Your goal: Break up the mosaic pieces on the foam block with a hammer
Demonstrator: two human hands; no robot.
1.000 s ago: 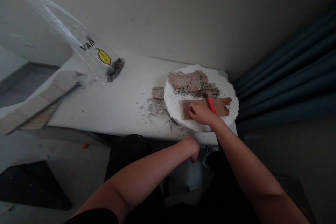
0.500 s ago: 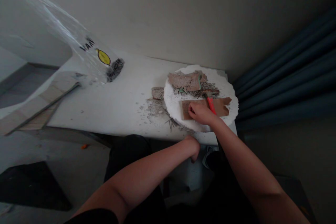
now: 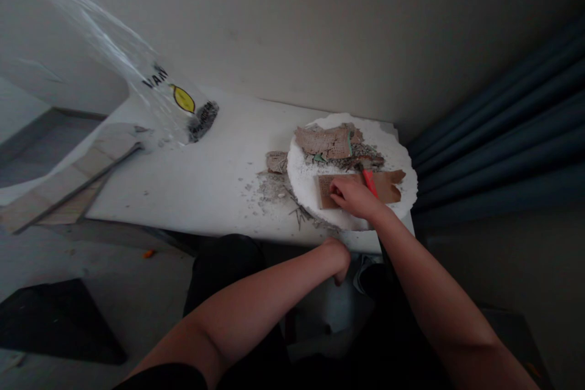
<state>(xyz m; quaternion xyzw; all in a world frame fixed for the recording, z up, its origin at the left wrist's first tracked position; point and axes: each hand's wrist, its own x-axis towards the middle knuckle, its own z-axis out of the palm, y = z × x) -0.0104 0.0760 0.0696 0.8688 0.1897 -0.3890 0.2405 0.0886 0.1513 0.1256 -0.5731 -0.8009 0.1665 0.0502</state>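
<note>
My right hand is over a brown cardboard strip with a torn right end. Its fingers are curled and pressed together at the strip's left part; what they hold, if anything, is too small to make out. Beside the wrist lies a red-handled tool, its dark end toward some grey crumbs. The strip rests on a white scalloped round board. A crumbling brown textured slab with a green edge lies on the board's far side. My left hand hangs bent at the table's front edge, its fingers mostly hidden.
The white table carries crumbs and thin twigs left of the board. A brown chunk touches the board's left side. Farther left stand a clear plastic bag with grey material and a wood-patterned panel. Blue curtains hang at right.
The view has shifted slightly, so everything sits a little farther right. My right fingers have shifted slightly over the cardboard strip; my left hand stays at the table edge.
</note>
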